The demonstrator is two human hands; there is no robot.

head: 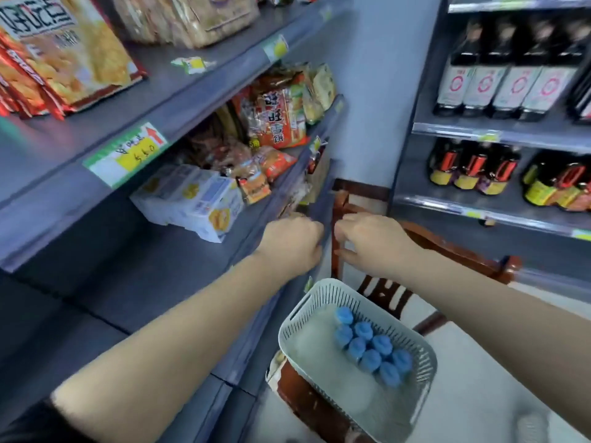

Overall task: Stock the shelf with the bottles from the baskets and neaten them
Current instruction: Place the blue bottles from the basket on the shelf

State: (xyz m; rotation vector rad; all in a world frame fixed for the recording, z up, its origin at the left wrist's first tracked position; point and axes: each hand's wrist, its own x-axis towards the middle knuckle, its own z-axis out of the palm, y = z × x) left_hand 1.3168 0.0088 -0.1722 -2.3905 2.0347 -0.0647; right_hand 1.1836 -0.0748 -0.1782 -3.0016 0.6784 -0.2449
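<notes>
Reaching forward with both bare arms, a person stands beside a pale slotted basket (358,343) that rests on a dark wooden chair (425,241). Inside the basket, toward its right side, stands a cluster of bottles with blue caps (372,350); the basket's left half looks bare, though motion blur makes this unsure. Up and to the left of the basket, the left hand (292,241) sits at the front edge of a grey shelf (134,276), its fingers curled, and whether they hold anything cannot be told. Just right of it, above the basket, the right hand (372,241) hovers near the chair back with thumb and fingers bent inward; nothing shows plainly between them. The shelf section left of the basket carries snack packets and a pale carton (188,199) further back, but no bottles. By this view the stocking looks barely begun: the bottles remain in the basket, and placing and neatening are still ahead.
</notes>
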